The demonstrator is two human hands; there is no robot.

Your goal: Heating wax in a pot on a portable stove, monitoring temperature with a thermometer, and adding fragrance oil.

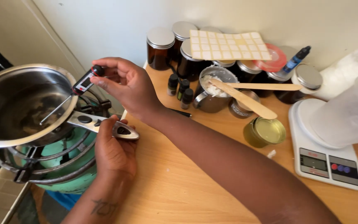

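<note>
The right hand (pixel 127 85) pinches the head of a digital probe thermometer (pixel 83 85) between thumb and fingertips, the fingers curled closely round its black body with the small display facing up. The thermometer's long axis runs on a slant from upper right to lower left: the head sits high at the fingers and the thin metal probe (pixel 55 110) points down and leftward over the rim into the steel saucepan (pixel 21 103), its tip low inside the bowl near the dark contents; whether the tip touches them cannot be told. The left hand (pixel 113 151) is closed round the saucepan handle (pixel 104 124), which sticks out to the right from the pan, roughly level, its far end showing past the knuckles. The pan sits on the wire ring of a green gas burner (pixel 63 166) just off the left edge of the wooden table (pixel 179 182). On the table, well apart from both hands, stand a cluster of amber jars (pixel 160 49) with silver lids, a few small dark bottles (pixel 183 93), and a metal pitcher (pixel 212 93) holding white flakes with a wooden stirring stick (pixel 245 99) lying across it. A small gold tin (pixel 265 132) sits near a white kitchen scale (pixel 328 159) bearing a clear plastic jug (pixel 349 112).
</note>
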